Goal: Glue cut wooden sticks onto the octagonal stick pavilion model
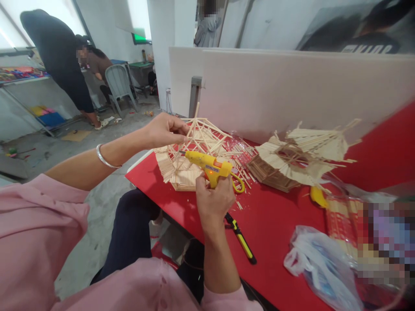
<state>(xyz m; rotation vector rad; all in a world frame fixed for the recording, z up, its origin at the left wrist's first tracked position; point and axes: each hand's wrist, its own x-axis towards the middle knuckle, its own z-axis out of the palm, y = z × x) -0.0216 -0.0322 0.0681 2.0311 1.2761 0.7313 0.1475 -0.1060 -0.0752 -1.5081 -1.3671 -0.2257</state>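
Observation:
My right hand is wrapped round a yellow glue gun with a small orange light on its side. Its nozzle points left at a wooden stick model, which has a fanned roof of thin sticks. Above that roof rises an open frame of sticks that meet near an upright one. My left hand pinches the frame's left side between thumb and fingers; the exact stick is partly hidden by the fingers.
On the red table lies a yellow-and-black utility knife. A second stick model stands right of loose sticks. A plastic bag is at front right. White boards stand behind. People are at the far left.

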